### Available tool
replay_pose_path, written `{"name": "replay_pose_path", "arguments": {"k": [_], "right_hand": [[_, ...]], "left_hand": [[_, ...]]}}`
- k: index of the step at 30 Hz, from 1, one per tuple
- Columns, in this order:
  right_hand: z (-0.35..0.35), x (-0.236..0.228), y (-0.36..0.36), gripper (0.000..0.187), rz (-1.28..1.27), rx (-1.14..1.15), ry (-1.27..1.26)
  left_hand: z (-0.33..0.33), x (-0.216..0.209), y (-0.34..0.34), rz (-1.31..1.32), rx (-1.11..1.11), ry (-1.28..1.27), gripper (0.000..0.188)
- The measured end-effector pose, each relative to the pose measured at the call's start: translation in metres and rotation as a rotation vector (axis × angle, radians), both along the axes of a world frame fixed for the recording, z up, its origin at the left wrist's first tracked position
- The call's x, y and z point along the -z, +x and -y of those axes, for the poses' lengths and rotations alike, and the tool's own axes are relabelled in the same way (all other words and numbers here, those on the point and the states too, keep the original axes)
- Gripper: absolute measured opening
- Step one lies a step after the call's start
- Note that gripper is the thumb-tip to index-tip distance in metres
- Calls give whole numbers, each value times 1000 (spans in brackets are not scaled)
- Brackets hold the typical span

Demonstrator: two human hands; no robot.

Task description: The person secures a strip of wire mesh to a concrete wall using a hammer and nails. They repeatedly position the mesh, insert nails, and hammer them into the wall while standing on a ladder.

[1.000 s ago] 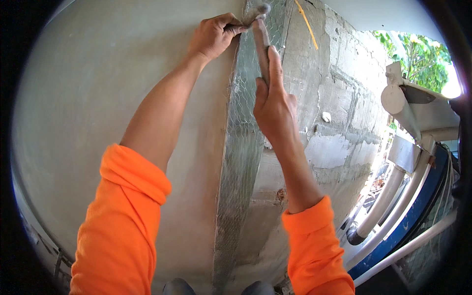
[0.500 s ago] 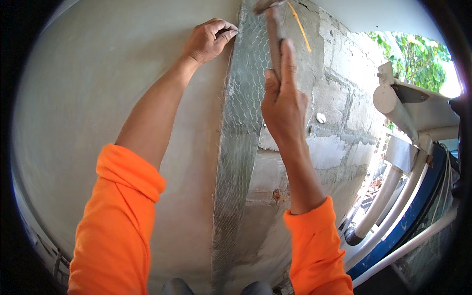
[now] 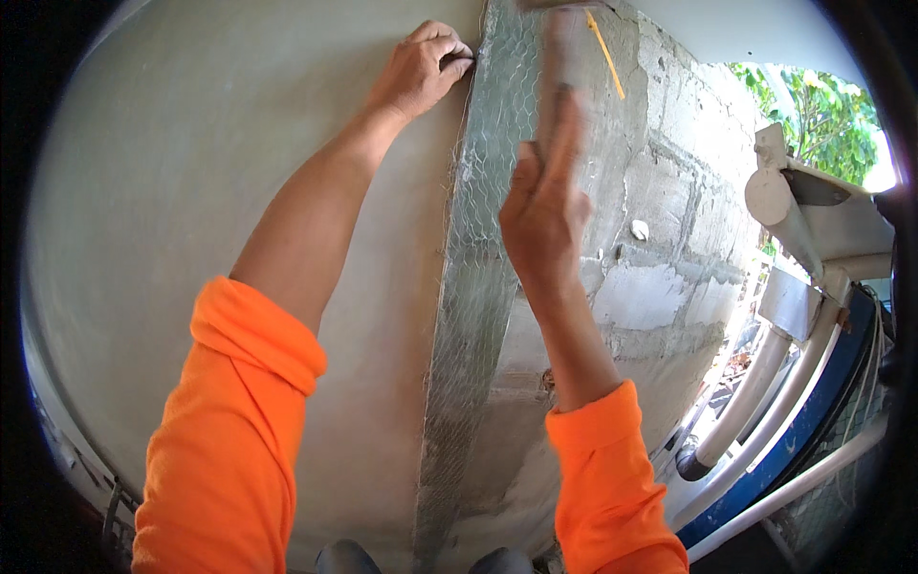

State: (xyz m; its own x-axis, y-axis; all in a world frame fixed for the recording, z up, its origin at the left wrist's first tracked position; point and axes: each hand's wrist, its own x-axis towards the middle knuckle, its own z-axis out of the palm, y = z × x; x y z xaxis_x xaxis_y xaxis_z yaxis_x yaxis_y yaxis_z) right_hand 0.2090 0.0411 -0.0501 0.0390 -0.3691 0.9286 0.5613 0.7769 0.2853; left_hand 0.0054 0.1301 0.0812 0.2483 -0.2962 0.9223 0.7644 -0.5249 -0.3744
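A strip of wire mesh (image 3: 497, 124) runs down the wall where smooth plaster meets bare blockwork. At its upper left edge, my left hand (image 3: 421, 72) is pinched, with the fingertips against the wall. Whatever they hold, if anything, is too small to make out. My right hand (image 3: 545, 215) grips the handle of a hammer (image 3: 561, 62), thumb and forefinger stretched along it. Motion smears the hammer, and its head is partly cut off by the top of the picture. The hammer is in front of the wall, right of my left hand.
Smooth grey plaster (image 3: 239, 172) covers the left side. Rough block wall (image 3: 655, 201) lies to the right, with a yellow strip (image 3: 604, 53) near its top. Pale metal tubes (image 3: 741, 397) and a blue beam (image 3: 765, 478) stand at the far right. Green leaves (image 3: 822, 115) show outdoors.
My right hand and the hammer have shifted left relative to the wall, and the hammer is now more blurred. My left hand stays pinched at the mesh edge. The view has turned slightly.
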Motion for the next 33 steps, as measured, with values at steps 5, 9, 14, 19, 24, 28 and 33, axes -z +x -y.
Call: {"name": "replay_pose_path", "arguments": {"k": [5,9,14,19,24,28,33], "right_hand": [[8,-6,7,61,36,31,-521],[9,-4,-4,63,-101,-64,-15],[15,-7,7,62,25,44,-596],[4,-14,8,68,-87,23,28],[-4,-7,13,68,51,79,-373],[-3,-4,14,69,-74,30,-51],[0,-6,16,67,56,139,-536]], "left_hand": [[-2,0,1,55,17,-71,16],[-1,2,2,87,15,-115,16],[-1,2,3,73,31,-118,16],[-2,3,3,113,-37,-135,17],[-4,2,3,74,-23,-106,16],[-5,2,3,81,2,-136,17],[-6,1,4,12,97,23,9]]}}
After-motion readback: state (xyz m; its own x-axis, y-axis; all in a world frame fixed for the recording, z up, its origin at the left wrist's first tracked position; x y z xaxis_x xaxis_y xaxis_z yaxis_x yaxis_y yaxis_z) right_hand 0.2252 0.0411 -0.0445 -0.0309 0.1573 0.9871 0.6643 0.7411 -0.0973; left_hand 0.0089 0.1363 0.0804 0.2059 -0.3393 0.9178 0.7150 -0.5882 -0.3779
